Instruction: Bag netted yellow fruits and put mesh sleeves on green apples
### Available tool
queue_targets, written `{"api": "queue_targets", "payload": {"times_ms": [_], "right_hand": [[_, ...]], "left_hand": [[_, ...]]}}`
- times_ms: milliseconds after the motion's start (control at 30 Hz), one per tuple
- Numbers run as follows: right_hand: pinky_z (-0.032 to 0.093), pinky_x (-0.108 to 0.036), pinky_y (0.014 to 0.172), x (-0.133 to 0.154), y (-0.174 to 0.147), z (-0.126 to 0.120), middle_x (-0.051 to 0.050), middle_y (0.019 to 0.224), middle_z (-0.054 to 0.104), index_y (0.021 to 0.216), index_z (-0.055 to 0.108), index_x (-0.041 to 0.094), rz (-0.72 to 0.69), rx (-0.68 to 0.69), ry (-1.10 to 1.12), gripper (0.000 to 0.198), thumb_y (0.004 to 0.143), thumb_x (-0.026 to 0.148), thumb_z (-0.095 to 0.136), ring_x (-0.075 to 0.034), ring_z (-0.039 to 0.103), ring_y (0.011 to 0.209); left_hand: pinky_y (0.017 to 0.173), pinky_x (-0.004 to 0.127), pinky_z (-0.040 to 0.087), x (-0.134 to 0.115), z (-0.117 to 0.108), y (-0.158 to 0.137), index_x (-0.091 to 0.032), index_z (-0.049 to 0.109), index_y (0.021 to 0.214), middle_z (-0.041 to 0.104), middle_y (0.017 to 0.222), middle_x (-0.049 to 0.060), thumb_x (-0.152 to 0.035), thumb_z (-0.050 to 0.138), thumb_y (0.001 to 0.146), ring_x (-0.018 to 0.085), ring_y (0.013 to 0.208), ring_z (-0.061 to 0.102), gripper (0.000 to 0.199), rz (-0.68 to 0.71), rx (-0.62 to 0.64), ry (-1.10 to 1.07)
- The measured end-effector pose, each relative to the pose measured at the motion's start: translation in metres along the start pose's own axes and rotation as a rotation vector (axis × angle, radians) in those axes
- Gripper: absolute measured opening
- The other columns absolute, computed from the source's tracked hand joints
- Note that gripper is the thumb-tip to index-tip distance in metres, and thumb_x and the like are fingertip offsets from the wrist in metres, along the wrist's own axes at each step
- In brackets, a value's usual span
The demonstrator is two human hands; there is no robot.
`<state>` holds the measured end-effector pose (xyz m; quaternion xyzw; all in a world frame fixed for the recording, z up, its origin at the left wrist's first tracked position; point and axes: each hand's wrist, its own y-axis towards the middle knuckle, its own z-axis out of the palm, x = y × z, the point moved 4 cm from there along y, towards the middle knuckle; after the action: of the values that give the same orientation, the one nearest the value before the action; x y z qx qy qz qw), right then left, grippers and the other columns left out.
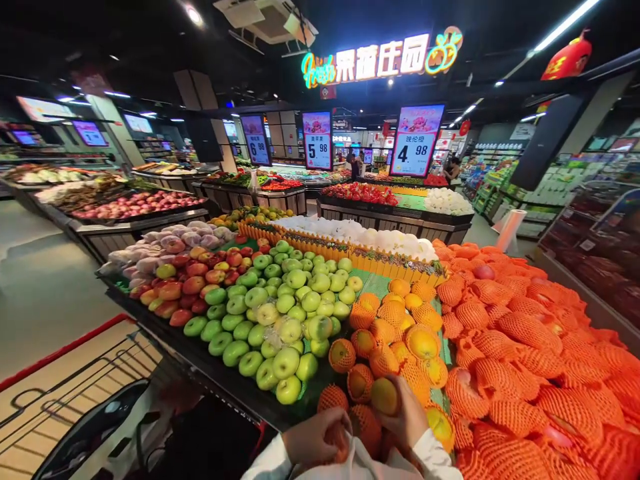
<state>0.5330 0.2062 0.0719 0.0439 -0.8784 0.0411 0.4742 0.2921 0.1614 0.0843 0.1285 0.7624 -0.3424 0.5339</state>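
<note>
My right hand (407, 413) is wrapped round an orange (385, 396) with a yellowish-green skin and no foam net on its visible side. To its left, my left hand (317, 437) is closed, its fingers curled inward; what it holds, if anything, is hidden. A whitish, folded sheet (353, 460) hangs just below and between both hands; I cannot tell whether it is a bag or clothing. Both hands are over the near edge of a heap of oranges (383, 360), many in orange foam nets.
Green apples (286, 363) lie left of the oranges, with red apples (193, 285) beyond. Fruit in red-orange foam nets (530, 367) fills the right side. A shopping cart (100, 360) stands at lower left. Price screens (416, 141) hang above; other people are far back.
</note>
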Motion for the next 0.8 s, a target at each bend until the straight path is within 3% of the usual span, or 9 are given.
{"api": "queue_targets", "payload": {"times_ms": [100,167,300,433,500,600,667,800], "right_hand": [[0.052,-0.045,0.097,0.004,-0.007,0.017,-0.001,0.136,0.054,0.126,0.048,0.04,-0.005,0.085,-0.159,0.07,0.062,0.052,0.073,-0.029,0.058,0.124],[0.051,-0.047,0.101,0.007,-0.01,0.023,-0.001,0.142,0.051,0.13,0.045,0.04,0.032,0.115,-0.2,0.075,0.062,0.054,0.072,-0.031,0.055,0.129],[0.049,-0.049,0.104,0.011,-0.011,0.024,-0.006,0.139,0.056,0.136,0.041,0.035,0.075,0.1,-0.216,0.083,0.062,0.058,0.072,-0.034,0.057,0.128],[0.049,-0.051,0.105,0.009,-0.013,0.021,-0.01,0.146,0.05,0.151,0.03,0.031,0.097,-0.028,-0.21,0.101,0.062,0.056,0.073,-0.037,0.057,0.127],[0.048,-0.051,0.107,0.013,-0.014,0.023,-0.012,0.146,0.049,0.151,0.035,0.026,0.071,-0.07,-0.232,0.101,0.063,0.057,0.073,-0.036,0.057,0.127],[0.045,-0.051,0.111,0.02,-0.016,0.03,-0.014,0.143,0.051,0.146,0.047,0.018,0.018,-0.046,-0.274,0.087,0.071,0.056,0.069,-0.033,0.054,0.128],[0.041,-0.052,0.115,0.022,-0.017,0.035,-0.014,0.145,0.049,0.147,0.045,0.015,0.019,-0.023,-0.283,0.084,0.074,0.05,0.066,-0.032,0.049,0.132],[0.031,-0.056,0.121,0.018,-0.019,0.035,-0.018,0.157,0.03,0.157,0.029,0.011,-0.004,-0.09,-0.246,0.103,0.066,0.038,0.068,-0.035,0.034,0.145]], "left_hand": [[0.074,0.029,0.037,-0.02,-0.028,0.002,-0.022,0.063,0.093,0.061,0.091,-0.001,-0.029,0.078,0.05,0.016,0.08,0.049,0.047,0.067,0.018,0.186],[0.068,0.027,0.033,-0.024,-0.041,0.006,-0.021,0.063,0.086,0.058,0.082,-0.003,-0.036,0.084,0.05,0.014,0.074,0.046,0.045,0.031,0.052,0.316],[0.063,0.027,0.028,-0.037,-0.05,0.015,-0.019,0.059,0.072,0.049,0.066,-0.005,-0.031,0.079,0.059,0.011,0.064,0.04,0.026,0.047,0.124,0.404],[0.07,0.027,0.033,-0.058,-0.057,0.018,-0.018,0.058,0.076,0.056,0.077,-0.003,-0.023,0.07,0.064,0.013,0.074,0.048,0.018,0.19,-0.04,0.303],[0.069,0.027,0.032,-0.06,-0.058,0.019,-0.018,0.053,0.076,0.053,0.076,-0.003,-0.025,0.066,0.069,0.012,0.074,0.046,0.016,0.223,-0.1,0.216],[0.068,0.027,0.033,-0.052,-0.057,0.022,-0.02,0.046,0.076,0.045,0.073,-0.004,-0.031,0.059,0.077,0.012,0.071,0.041,0.017,0.235,-0.208,0.037],[0.072,0.027,0.038,-0.043,-0.053,0.022,-0.02,0.045,0.079,0.044,0.078,-0.003,-0.035,0.058,0.082,0.013,0.075,0.043,0.02,0.258,-0.31,-0.076],[0.094,0.032,0.045,-0.026,-0.034,0.018,-0.021,0.049,0.101,0.05,0.099,0.002,-0.041,0.066,0.081,0.018,0.099,0.052,0.033,0.268,-0.36,-0.298]]}}
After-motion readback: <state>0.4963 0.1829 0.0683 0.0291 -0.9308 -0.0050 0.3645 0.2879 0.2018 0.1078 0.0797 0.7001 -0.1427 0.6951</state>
